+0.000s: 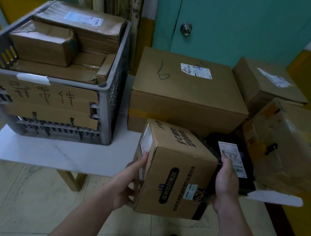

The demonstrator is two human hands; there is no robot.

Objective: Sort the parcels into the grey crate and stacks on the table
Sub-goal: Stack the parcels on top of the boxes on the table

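Note:
I hold a brown cardboard parcel [174, 169] with black printed characters, tilted, over the front edge of the white table [56, 154]. My left hand [128, 183] grips its left side and lower corner. My right hand [226, 182] clasps its right side, fingers hidden behind the box. The grey crate [110, 97] stands on the table's left, holding several brown parcels, with a handwritten cardboard sign on its front. A large carton [186, 90] marked "6" sits behind the held parcel.
A black parcel [244, 175] with a white label lies right of my hands. More cartons [265, 81] [283, 144] are stacked at the right. A teal door is behind, a yellow wall to the right. My shoes show on the tiled floor.

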